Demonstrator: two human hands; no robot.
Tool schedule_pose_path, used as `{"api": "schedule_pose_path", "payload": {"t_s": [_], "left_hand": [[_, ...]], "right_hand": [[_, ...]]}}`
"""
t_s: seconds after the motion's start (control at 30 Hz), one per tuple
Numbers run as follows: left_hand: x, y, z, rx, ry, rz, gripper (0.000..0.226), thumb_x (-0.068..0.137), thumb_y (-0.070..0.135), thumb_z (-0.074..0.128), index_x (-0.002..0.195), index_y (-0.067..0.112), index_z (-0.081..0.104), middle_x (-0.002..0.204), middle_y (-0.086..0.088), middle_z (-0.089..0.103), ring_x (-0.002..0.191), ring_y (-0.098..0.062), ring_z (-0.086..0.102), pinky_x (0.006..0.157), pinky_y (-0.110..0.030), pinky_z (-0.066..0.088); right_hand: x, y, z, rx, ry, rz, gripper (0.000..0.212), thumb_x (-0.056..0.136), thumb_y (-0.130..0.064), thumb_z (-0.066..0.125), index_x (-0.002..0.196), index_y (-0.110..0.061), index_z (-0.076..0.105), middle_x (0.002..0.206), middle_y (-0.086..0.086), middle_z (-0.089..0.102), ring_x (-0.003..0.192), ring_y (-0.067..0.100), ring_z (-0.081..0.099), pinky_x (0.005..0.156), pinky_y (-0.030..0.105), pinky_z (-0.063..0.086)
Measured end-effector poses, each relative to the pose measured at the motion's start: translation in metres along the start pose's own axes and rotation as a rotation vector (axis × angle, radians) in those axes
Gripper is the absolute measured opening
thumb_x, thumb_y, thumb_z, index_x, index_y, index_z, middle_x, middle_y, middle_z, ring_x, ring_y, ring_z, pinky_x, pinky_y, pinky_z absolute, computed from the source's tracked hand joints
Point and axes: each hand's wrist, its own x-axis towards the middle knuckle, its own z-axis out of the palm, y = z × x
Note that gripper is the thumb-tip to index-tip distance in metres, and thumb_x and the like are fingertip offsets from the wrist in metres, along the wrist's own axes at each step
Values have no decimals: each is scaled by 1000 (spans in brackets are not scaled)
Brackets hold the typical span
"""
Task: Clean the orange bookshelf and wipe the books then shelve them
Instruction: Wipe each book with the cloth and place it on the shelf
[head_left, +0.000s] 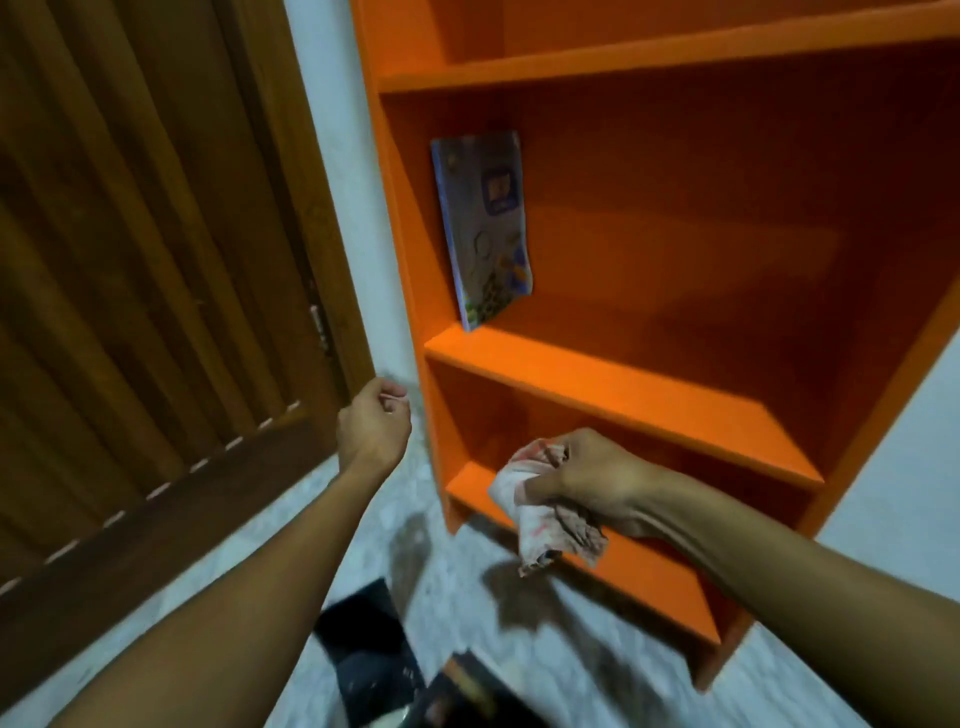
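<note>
Right hand (587, 480) grasps cloth (540, 525) before orange bookshelf (623, 395)'s lower shelf; left hand (374, 423) loosely curled, holding nothing. Sweep corners beneath the leaning book (483, 228).

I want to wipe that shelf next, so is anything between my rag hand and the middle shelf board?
Nothing visible. The right hand grips the crumpled pinkish rag just below the bare orange shelf board; the blue-covered book leans far left.
</note>
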Motion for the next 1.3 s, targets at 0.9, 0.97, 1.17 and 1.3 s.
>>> {"api": "schedule_pose_path", "payload": {"t_s": [0.9,0.97,1.17,1.3], "left_hand": [[-231,-258,62,602,-725,-608,77,65,48,77,128,18,45,119,-10,61,116,-34,58,101,-50,44],[-232,-262,63,554,-734,-582,57,71,42,70,117,22,44,106,-7,63,105,-31,63,97,-51,46],[-242,-240,59,595,-665,-497,39,82,12,62,118,20,48,110,-7,66,116,-29,56,100,-49,34],[-236,-232,56,533,-698,-400,18,86,24,60,102,18,56,111,-13,68,106,-33,63,98,-47,48]], "right_hand": [[-46,92,65,40,38,183,18,99,-21,58,105,-11,44,63,7,42,54,20,37,51,36,33],[-47,86,65,57,47,177,26,99,-23,58,115,-7,45,73,15,49,65,26,44,58,41,39],[-63,72,55,54,117,149,34,101,-18,53,127,3,46,100,20,51,84,31,48,63,41,40],[-73,72,39,32,148,147,36,101,-20,55,128,2,46,101,21,52,85,30,49,59,36,38]]}}
